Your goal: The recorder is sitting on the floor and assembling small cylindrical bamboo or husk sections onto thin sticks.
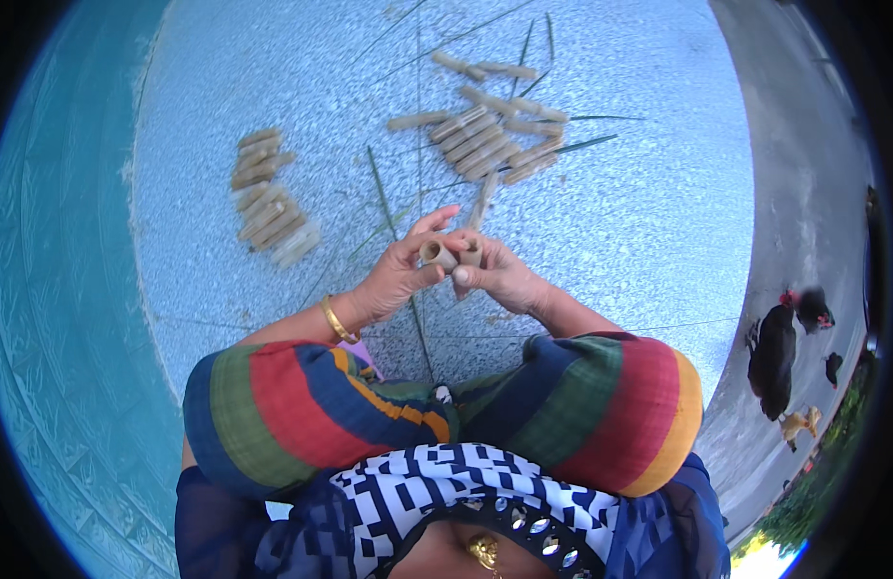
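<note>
My left hand and my right hand meet above a speckled blue-grey floor. Between them I hold two short tan hollow tubes: the left fingers pinch one tube with its open end facing up, and the right fingers grip another tube beside it. The two tubes touch. A gold bangle circles my left wrist. A thin green strip runs under my hands along the floor.
A pile of tan tubes lies on the floor beyond my hands, a second pile to the far left. Loose green strips cross the floor. My striped knees fill the foreground. Dark chickens stand at the right on grey pavement.
</note>
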Motion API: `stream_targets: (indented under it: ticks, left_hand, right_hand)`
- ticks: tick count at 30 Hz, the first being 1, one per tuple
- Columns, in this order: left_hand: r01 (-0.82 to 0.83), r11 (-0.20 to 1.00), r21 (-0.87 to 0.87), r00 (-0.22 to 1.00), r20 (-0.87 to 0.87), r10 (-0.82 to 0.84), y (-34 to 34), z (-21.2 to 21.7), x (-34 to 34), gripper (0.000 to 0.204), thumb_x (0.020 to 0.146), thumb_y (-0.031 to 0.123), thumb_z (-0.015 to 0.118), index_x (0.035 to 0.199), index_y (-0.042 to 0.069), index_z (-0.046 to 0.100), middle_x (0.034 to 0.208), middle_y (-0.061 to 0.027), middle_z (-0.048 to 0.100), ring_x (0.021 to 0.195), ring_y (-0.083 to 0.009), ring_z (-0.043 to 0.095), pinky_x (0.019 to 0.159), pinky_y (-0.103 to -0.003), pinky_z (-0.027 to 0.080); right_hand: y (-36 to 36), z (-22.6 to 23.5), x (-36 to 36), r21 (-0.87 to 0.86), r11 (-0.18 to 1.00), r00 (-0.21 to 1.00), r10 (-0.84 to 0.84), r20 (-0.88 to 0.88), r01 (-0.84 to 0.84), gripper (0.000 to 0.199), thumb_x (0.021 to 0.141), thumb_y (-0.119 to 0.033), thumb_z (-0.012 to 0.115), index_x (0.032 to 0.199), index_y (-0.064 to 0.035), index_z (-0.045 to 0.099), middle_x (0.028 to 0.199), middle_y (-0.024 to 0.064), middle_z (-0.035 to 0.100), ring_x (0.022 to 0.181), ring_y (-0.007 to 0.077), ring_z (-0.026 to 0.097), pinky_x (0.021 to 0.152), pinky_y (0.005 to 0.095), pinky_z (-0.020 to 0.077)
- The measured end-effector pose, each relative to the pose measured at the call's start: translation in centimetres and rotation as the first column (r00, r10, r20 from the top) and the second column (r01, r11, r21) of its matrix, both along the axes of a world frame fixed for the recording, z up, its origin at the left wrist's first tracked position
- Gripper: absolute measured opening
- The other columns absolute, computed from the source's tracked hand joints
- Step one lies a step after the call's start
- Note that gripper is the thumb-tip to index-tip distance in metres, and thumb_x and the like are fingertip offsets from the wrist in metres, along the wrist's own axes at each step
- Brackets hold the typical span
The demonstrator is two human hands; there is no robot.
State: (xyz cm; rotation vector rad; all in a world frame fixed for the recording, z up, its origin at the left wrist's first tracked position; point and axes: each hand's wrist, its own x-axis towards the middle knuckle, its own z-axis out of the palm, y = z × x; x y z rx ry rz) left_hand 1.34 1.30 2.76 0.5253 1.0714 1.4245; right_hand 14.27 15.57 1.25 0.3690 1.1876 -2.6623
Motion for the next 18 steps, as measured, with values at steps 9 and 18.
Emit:
stream_targets:
  ticks: [9, 18]
  left_hand:
    - [0.097, 0.992, -0.086, 0.986, -0.125, -0.107, 1.9, -1.0, 0.2, 0.081, 0.077, 0.024, 0.07, 0.142, 0.011, 0.023, 0.145, -0.0072, 0.024, 0.13, -0.0185, 0.027, 0.101, -0.037, 0.03]
    - [-0.002, 0.974, -0.226, 1.0, -0.006, 0.001, 0.5, -1.1, -0.5, 0.039, 0.091, 0.014, 0.05, 0.128, 0.004, 0.044, 0.115, -0.0073, 0.056, 0.102, -0.015, 0.053, 0.084, -0.028, 0.043]
  right_hand:
    - [8.5, 5.8, 5.0, 0.235, 0.972, 0.988, -0.035, 0.148, -0.001, 0.034, 0.084, -0.02, 0.063, 0.108, 0.0004, 0.053, 0.085, 0.01, 0.062, 0.067, 0.0143, 0.061, 0.058, 0.0266, 0.0502]
    - [32.6, 10.8, 43.4, 0.418, 0.153, -0.112, -0.986, 0.123, -0.895, 0.026, 0.078, -0.021, 0.062, 0.096, -0.004, 0.067, 0.1, 0.0153, 0.065, 0.095, 0.0285, 0.063, 0.081, 0.0382, 0.0507]
